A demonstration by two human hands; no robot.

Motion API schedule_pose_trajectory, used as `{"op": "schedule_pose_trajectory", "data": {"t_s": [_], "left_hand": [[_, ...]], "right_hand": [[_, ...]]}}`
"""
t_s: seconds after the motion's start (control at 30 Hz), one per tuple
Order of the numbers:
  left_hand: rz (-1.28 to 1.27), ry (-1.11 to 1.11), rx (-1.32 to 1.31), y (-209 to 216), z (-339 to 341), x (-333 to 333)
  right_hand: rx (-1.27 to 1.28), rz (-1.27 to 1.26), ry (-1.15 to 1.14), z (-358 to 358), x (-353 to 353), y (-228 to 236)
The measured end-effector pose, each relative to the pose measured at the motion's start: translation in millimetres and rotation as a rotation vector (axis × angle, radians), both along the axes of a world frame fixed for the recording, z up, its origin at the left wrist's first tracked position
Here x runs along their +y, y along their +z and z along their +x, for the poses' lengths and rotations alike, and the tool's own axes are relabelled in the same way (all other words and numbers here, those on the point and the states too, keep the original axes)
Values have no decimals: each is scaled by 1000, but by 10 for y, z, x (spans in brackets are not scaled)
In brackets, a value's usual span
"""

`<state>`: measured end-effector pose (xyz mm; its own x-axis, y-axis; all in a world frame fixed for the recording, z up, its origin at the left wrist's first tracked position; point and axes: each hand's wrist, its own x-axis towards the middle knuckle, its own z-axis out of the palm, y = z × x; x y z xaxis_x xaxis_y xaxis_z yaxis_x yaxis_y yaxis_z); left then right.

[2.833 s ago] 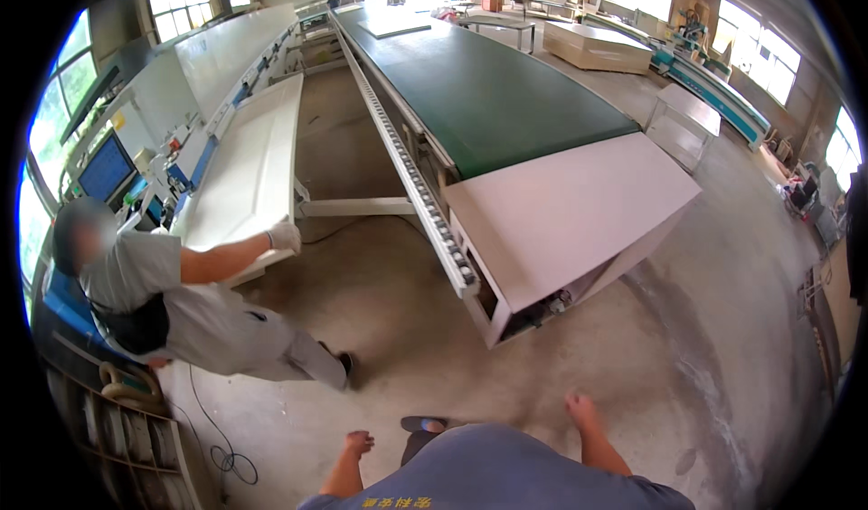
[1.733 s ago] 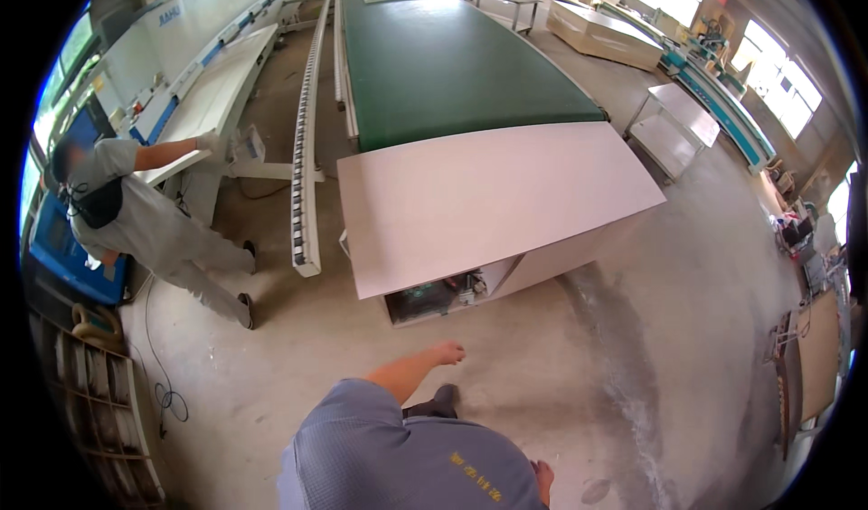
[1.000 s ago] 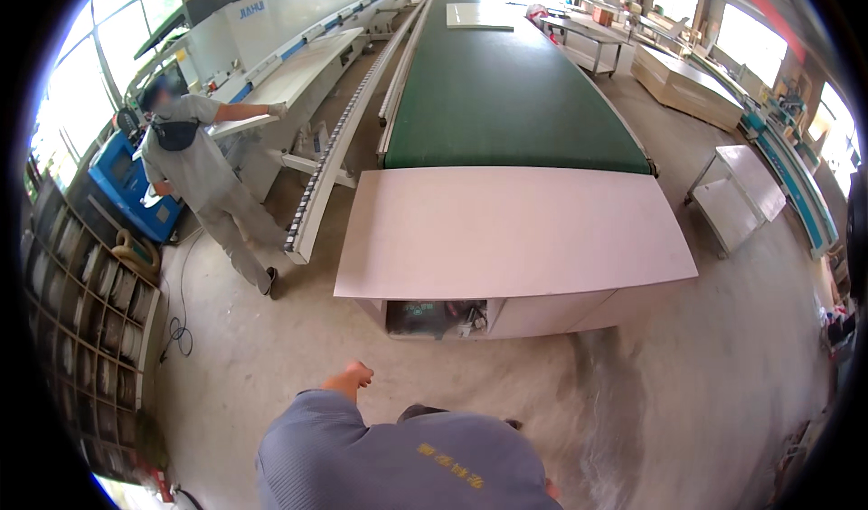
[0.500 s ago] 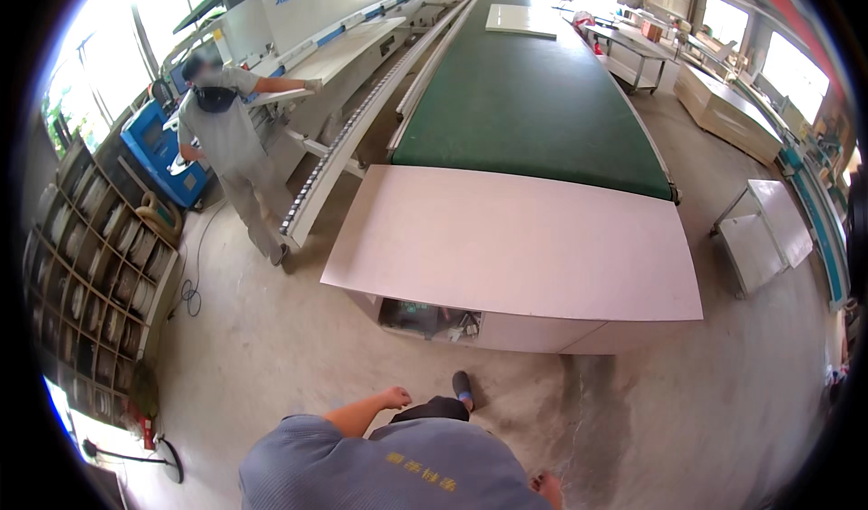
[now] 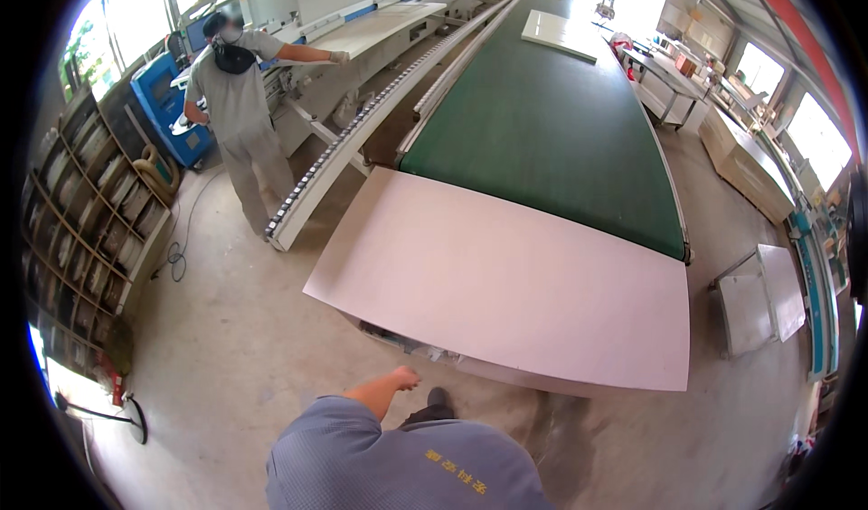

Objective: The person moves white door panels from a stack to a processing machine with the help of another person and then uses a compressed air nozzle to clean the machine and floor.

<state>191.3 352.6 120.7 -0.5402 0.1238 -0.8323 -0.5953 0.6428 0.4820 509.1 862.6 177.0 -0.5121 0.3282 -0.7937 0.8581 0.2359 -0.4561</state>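
Note:
My left hand (image 5: 406,378) hangs low in front of my body, its fingers loosely curled together with nothing visible in them. It is nearest to the front edge of a pale pinkish-white tabletop (image 5: 506,279) but does not touch it. Beneath that edge, an open compartment (image 5: 398,336) shows part of some small items that I cannot make out. Behind the tabletop a long green conveyor belt (image 5: 565,121) runs away from me. My right hand is out of view.
At the left a co-worker (image 5: 242,94) stands by a long machine (image 5: 362,35), one gloved hand on a pale panel. A roller rail (image 5: 353,135) lies beside the belt. A slotted rack (image 5: 86,212) stands far left, a metal cart (image 5: 764,293) at right. A white panel (image 5: 559,33) rests on the belt.
The tabletop now appears nearer and turned in view, as I have moved toward it. My right hand has dropped out of sight. My left hand has swung slightly forward.

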Motion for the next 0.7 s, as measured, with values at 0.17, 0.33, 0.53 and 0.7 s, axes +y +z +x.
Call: {"op": "schedule_pose_trajectory", "data": {"t_s": [0.17, 0.33, 0.53, 0.7], "left_hand": [[162, -29, 73, 355, -678, 562], [198, 176, 102, 400, -539, 384], [-193, 652, -61, 206, 555, -290], [-238, 795, -245, 437, 1422, -32]], "right_hand": [[44, 87, 229, -397, 503, -57], [140, 158, 539, -883, 1002, -406], [194, 139, 700, -1554, 1395, -693], [486, 363, 1188, -1827, 2047, -1203]]}}
